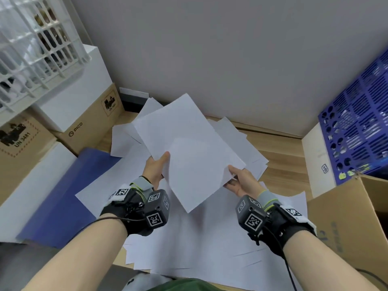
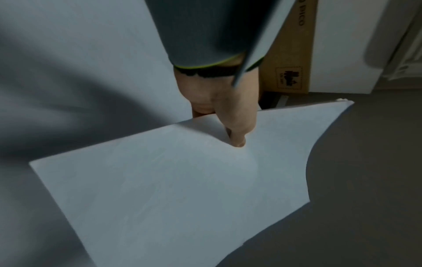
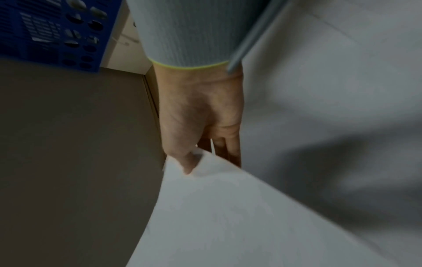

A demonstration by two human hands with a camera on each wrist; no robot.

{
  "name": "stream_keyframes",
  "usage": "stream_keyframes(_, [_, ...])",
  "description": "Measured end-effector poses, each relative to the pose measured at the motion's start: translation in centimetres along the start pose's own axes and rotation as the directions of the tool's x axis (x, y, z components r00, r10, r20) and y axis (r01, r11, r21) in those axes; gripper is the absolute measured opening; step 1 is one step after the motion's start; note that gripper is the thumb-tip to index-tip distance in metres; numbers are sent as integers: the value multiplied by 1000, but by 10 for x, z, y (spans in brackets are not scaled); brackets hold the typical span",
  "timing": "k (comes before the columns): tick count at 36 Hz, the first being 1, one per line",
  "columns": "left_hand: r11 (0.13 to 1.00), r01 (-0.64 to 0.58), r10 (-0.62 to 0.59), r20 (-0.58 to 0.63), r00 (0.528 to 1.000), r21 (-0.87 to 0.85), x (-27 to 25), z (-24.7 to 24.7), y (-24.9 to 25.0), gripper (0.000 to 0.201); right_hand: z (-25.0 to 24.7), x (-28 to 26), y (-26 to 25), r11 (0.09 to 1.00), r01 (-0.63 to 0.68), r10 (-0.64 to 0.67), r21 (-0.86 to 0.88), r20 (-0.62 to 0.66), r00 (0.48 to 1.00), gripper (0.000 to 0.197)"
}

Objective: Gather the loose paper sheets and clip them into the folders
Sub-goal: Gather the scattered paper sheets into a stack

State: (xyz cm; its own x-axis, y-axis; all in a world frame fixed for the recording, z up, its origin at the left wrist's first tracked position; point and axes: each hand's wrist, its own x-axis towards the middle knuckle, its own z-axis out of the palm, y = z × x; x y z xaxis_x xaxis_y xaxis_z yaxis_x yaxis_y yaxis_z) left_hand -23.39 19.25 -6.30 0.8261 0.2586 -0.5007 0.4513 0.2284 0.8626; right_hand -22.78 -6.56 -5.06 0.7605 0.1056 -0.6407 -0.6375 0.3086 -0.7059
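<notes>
Both hands, left hand (image 1: 156, 168) and right hand (image 1: 239, 181), pinch the gathered paper sheets (image 1: 189, 150) mid-frame above the counter (image 1: 281, 156) (thumbs on top); square the edges before clipping into the blue folder (image 1: 69, 185).

Both forearms are bare, rising from the lower corners of the head view. Each wrist carries a black strap with a dark grey camera cube (image 1: 157, 208) bearing black-and-white square tags; a second cube (image 1: 251, 215) sits at right. Thin black cables trail back along the arms. Grey ribbed cuffs (image 3: 189, 36) edged in yellow-green cover the wrists. Green clothing shows at bottom centre.
</notes>
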Motion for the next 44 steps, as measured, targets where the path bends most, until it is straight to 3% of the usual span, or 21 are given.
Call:
stream_keyframes(3, [986, 0, 6, -32, 999, 169, 3, -20, -6, 10, -10, 1, 5, 997, -42, 44, -66, 33, 998, 23])
stream_keyframes(8, [920, 45, -60, 27, 998, 390, -8, -48, -19, 28, -8, -2, 17, 976, -126, 153, -175, 155, 976, 33])
stream_keyframes(12, [918, 64, -115, 107, 988, 391, -15, -59, -27, 21, 4, -3, 23, 930, -119, 216, -348, 253, 943, 39])
stream_keyframes(18, [884, 78, -193, 209, 959, 461, -19, -69, -30, 29, 30, -3, 30, 857, -72, 253, -511, 294, 922, 26])
stream_keyframes(23, [914, 78, -181, 228, 957, 399, -21, -78, -32, 27, 47, 0, 39, 852, -105, 292, -512, 300, 908, 21])
stream_keyframes(25, [918, 55, -151, 219, 964, 393, -18, -84, -35, 47, 58, -6, 39, 854, -112, 299, -509, 301, 906, 16])
stream_keyframes(28, [924, 73, -167, 225, 960, 375, -15, -94, -34, 32, 75, -15, 40, 841, -87, 280, -534, 292, 914, 17])
stream_keyframes(31, [920, 100, -183, 190, 965, 378, -9, -122, -34, 18, 100, -15, 51, 818, -91, 264, -568, 231, 936, 19])
stream_keyframes(35, [928, 135, -210, 189, 959, 347, 3, -156, -34, 25, 124, -8, 72, 791, -123, 228, -600, 101, 968, 11])
stream_keyframes(38, [931, 189, -236, 117, 965, 312, 11, -190, -29, 12, 149, -4, 88, 783, -150, 231, -603, 59, 971, 20])
stream_keyframes(41, [891, 92, -97, -11, 995, 445, 24, -220, -26, 22, 167, -2, 95, 779, -151, 225, -608, 47, 973, 21])
stream_keyframes(44, [803, 110, -26, -149, 989, 586, 33, -275, -26, 29, 207, 5, 111, 764, -138, 227, -630, 63, 972, 25])
